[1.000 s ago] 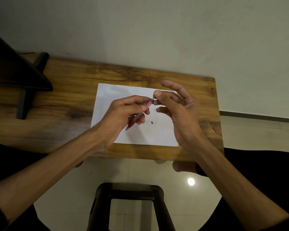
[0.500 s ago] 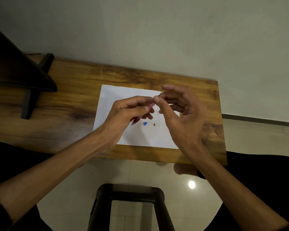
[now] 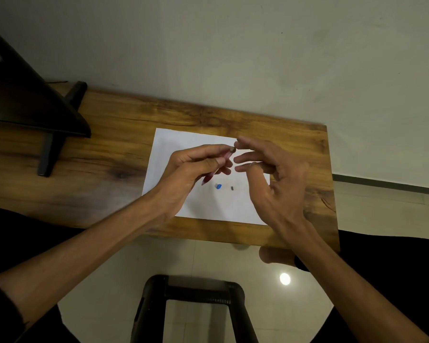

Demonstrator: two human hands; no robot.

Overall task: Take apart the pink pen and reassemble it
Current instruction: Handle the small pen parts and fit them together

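1. left hand (image 3: 191,167) pinches the pink pen (image 3: 214,170) above the paper (image 3: 201,139); a twist could drop it.
2. right hand (image 3: 270,174) hovers with fingers spread; whether it holds anything is unclear.
3. the blue piece (image 3: 218,186) and dark piece (image 3: 232,188) lie loose on the paper; a brush could scatter them.

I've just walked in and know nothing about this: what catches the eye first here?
Two bare hands meet over a white sheet of paper on a wooden table: the left hand grips a pink pen, the right hand fingers its upper end. Two tiny parts, a blue piece and a dark piece, lie on the paper below.
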